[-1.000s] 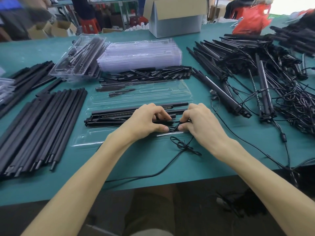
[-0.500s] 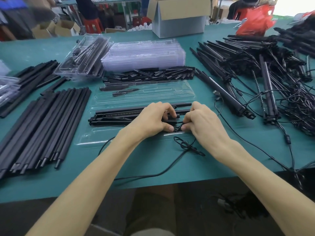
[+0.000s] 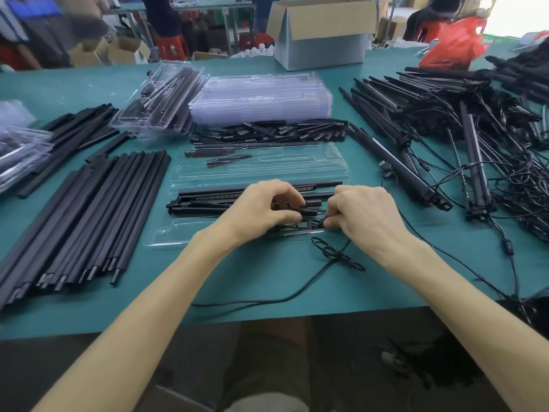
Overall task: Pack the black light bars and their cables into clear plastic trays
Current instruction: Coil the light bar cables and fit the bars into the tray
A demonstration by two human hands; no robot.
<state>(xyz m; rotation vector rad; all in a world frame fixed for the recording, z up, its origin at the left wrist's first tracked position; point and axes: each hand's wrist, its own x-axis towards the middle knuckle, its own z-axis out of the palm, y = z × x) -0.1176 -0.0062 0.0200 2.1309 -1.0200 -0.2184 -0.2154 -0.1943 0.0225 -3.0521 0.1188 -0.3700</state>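
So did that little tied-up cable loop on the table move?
No. The tied cable loop lies in the same spot just in front of the clear tray; only the camera view shifted slightly.

Cable [image 3: 312,223] loop hidden under right hand [image 3: 367,217], perhaps pinched, background people [image 3: 166,19] blurred

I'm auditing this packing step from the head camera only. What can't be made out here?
Head view: where the cable sits in the tray, covered by the left hand and right hand pinching it.
Head view: ends of the black rods, cut by the left edge.
Head view: background people, blurred.
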